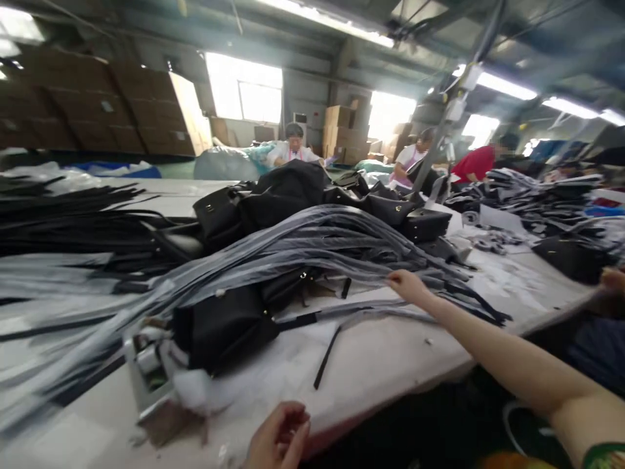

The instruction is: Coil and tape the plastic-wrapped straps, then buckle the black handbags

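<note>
My right hand reaches far across the white table and pinches the end of a long bundle of grey plastic-wrapped straps. That bundle lies draped over a heap of black handbags. My left hand hovers at the table's near edge with its fingers loosely curled and nothing visible in them. A loose black strap lies on the table between the two hands.
More black bags are piled behind, and black straps are stacked at the left. Three people work at the far side. Another hand shows at the right edge. Cardboard boxes stand at the back.
</note>
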The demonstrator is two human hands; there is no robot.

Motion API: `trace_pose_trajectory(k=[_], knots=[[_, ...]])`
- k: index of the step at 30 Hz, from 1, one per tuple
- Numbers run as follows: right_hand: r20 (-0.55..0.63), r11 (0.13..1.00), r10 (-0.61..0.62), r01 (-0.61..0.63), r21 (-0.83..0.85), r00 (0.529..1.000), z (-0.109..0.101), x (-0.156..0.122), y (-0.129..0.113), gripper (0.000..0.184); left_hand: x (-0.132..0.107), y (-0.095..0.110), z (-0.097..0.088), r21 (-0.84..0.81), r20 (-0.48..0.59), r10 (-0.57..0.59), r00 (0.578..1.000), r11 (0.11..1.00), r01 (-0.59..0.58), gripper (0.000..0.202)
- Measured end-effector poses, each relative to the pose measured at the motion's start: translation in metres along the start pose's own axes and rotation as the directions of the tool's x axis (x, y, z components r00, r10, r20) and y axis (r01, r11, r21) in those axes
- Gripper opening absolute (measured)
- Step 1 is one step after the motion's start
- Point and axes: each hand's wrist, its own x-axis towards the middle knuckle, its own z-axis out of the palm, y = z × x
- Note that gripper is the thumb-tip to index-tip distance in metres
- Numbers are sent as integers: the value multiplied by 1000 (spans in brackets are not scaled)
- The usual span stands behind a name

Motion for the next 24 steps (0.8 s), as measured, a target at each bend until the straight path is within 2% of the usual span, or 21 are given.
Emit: trace_pose_trajectory(k=[2, 3, 5, 6, 7, 9, 12, 16, 18, 20, 22, 24], knots=[[117, 984, -178, 176, 26, 977, 57, -11, -29, 15, -11, 3, -15, 53, 21, -34, 999, 998, 32, 30], [128, 957, -289, 286, 40, 949, 79, -12, -46, 19, -16, 3, -22, 75, 22, -51, 998, 996, 49, 29], [55, 873, -488, 485, 50, 871, 110, -2, -86, 24, -26, 4, -32, 109, -6, -78, 997, 991, 79, 27], [-11, 838, -545, 545, 36, 839, 121, 7, -106, 25, -29, 4, -34, 121, -27, -88, 996, 988, 91, 25], [-65, 827, -561, 562, 2, 825, 129, 19, -126, 28, -33, 4, -36, 130, -46, -94, 995, 987, 99, 24], [-102, 859, -513, 507, -79, 853, 139, 45, -163, 34, -37, 4, -36, 138, -74, -87, 993, 986, 97, 22], [-39, 885, -444, 431, -174, 895, 142, 79, -199, 38, -41, 8, -34, 152, -95, -62, 994, 986, 76, 19], [126, 864, -450, 467, -188, 884, 132, 92, -209, 21, -44, 17, -33, 178, -85, -41, 995, 983, 56, 14], [153, 851, -460, 483, -207, 875, 122, 87, -205, 24, -46, 19, -33, 191, -86, -47, 995, 980, 62, 13], [131, 843, -465, 483, -237, 875, 108, 77, -201, 32, -48, 20, -33, 210, -85, -56, 995, 975, 73, 12], [92, 839, -483, 490, -238, 871, 87, 62, -199, 34, -50, 19, -33, 242, -84, -42, 996, 968, 61, 12], [65, 829, -535, 539, -150, 842, 60, 39, -199, 34, -51, 21, -34, 314, -92, 24, 995, 949, 6, 13]])
